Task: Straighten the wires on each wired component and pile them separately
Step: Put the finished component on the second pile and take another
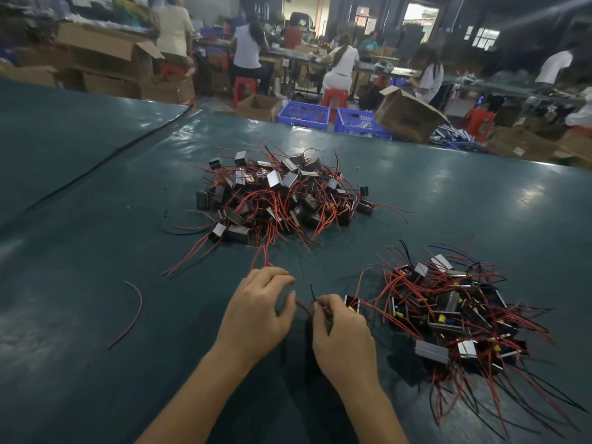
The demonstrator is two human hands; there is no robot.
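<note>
While right hand (339,328) grips component (352,304), black wire (311,291) points away up-table; left hand (259,312) curled, grip unclear.

Green table (96,187). Large pile of wired components (282,197) at frame centre; second pile (455,312) at lower right. Lower centre: right hand (342,331) pinches the black wire (312,293) of one component (352,305). Left hand (256,312) is curled just beside it, grip unclear through blur. Loose red wire (128,315) at lower left.
</note>
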